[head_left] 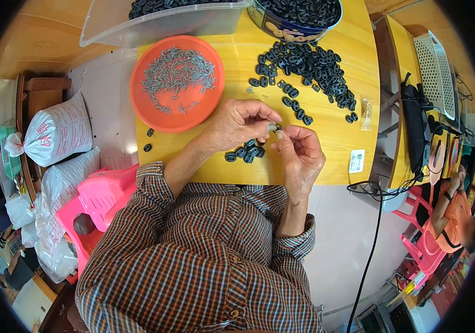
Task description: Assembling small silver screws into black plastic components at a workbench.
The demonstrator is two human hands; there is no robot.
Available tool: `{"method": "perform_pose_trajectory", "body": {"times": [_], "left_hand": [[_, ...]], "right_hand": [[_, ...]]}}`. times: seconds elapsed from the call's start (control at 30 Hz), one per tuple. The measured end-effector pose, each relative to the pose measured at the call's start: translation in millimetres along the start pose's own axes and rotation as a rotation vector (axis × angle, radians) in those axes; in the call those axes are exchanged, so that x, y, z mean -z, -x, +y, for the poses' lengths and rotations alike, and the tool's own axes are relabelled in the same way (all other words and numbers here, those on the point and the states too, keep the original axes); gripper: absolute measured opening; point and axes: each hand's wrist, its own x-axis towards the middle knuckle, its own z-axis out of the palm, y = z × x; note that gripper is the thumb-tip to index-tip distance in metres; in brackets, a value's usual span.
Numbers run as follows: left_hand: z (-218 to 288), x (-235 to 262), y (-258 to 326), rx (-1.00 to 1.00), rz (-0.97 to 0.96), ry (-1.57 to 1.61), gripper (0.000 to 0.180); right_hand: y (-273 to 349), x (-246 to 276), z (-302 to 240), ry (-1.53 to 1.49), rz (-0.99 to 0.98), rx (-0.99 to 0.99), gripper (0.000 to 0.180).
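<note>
My left hand [241, 122] and my right hand [299, 151] meet over the near part of the yellow table, fingers pinched together. Between the fingertips is a small black plastic piece [279, 127], mostly covered by them. Something pale grey shows at the left fingertips; I cannot tell what it is. Just below my hands lies a small cluster of black oval two-holed pieces [247, 152]. To the left of my left hand is an orange-red bowl [177, 123] holding many small grey metal screws or pins [176, 72]. A large pile of the black pieces [318, 67] spreads beyond my hands.
A clear plastic bin [193, 28] and a round tin [290, 32], both holding black pieces, stand at the far edge. On the table's right lie a small clear packet [366, 115] and a white label [357, 161]. A pink chair [101, 194] is at left; a black cable [371, 252] hangs at right.
</note>
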Motion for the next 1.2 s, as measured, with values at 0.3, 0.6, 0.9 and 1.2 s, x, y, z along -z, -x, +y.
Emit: {"method": "perform_pose_trajectory", "body": {"times": [0.3,0.6,0.9,1.2], "left_hand": [[-2,-5,0,0.007,-0.007,0.063,0.015],[0,-5,-1,0.064,-0.022,0.009,0.016],[2,-10,0,0.122,0.017,-0.012,0.013],[-3,-9,-1,0.093,0.024,0.000,0.013]], "right_hand": [[3,5,-1,0.079,-0.054,-0.050,0.015],[-3,8,4,-0.054,-0.018,-0.144,0.016],[-2,5,5,-0.053,-0.020,-0.125,0.015],[-1,1,4,-0.062,-0.025,-0.099,0.014]]}}
